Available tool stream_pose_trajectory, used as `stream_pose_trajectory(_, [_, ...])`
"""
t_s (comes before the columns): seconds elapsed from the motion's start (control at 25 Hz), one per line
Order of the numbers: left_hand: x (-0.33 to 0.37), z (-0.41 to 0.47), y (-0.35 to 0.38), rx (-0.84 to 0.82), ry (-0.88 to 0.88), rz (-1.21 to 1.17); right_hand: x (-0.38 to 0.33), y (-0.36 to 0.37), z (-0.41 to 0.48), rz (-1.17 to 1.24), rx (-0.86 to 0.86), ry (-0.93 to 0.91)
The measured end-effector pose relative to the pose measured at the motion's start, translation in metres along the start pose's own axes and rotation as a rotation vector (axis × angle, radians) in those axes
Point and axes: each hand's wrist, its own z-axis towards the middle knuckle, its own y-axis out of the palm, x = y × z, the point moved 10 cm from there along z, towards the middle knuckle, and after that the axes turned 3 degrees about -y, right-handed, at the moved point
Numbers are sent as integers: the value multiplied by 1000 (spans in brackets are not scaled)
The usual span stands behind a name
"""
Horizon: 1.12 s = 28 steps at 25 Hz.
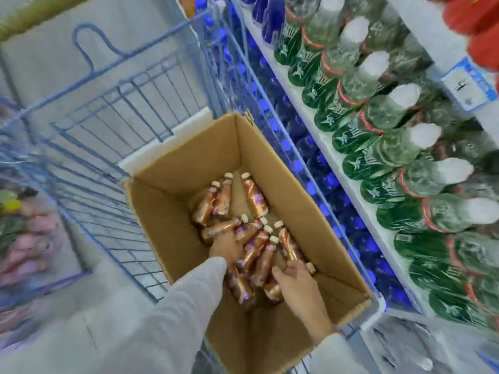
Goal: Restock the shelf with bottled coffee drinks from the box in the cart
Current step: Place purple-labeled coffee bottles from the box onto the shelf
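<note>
1. The left hand [225, 246], in a pale grey sleeve [172, 306], reaches down into the pile and rests on a bottle lying on its side. Its fingers are buried among the bottles, so I cannot tell whether they have closed on anything.
2. The right hand [293, 279] lies lower in the same pile. Its fingers look curled over the nearest bottle [311, 268], whose cream cap pokes out beyond them. The motion blur makes that a likely grip, not a certain one.
3. Around both hands lie the copper-brown plastic coffee bottles with cream caps [255, 197]. All are on their sides in a loose heap on the floor of the open brown cardboard box [183, 163]. Three lie a little apart toward the far end.
4. The box sits in the blue wire cart [121, 103], against its shelf-side wall.
5. Just beside the cart runs the white shop shelf [307, 112]. It carries clear green-labelled bottles with white caps [351, 85], with deep blue bottles [318, 163] on the level below. No coffee bottles show on the visible shelf.
6. The step in hand is the pick-up from the box. Next, each hand needs a firm hold round a bottle's body. Then the bottles must lift clear of the box walls and turn upright for the shelf, whose coffee spot is out of view.
</note>
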Motion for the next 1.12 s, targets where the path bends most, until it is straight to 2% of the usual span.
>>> stream_pose_trajectory(0.08, [-4, 11, 7, -3, -31, 118, 5, 11, 25, -13, 6, 40])
stream_pose_trajectory(0.28, [21, 20, 16, 36, 31, 447, 39, 49, 73, -39, 16, 157])
stream_pose_trajectory(0.48, [15, 31, 32, 26, 41, 543, 51, 79, 103, -91, -12, 295])
stream_pose_trajectory(0.68, [22, 34, 21, -125, 30, 444, 49, 95, 132, -17, 34, 306])
stream_pose_trajectory(0.88, [23, -3, -13, -176, -164, 279, 63, 88, 168, -165, 82, 270])
stream_pose_trajectory(1.12, [9, -71, -41, -45, -427, -396, 125, 159, 207, -154, -66, 295])
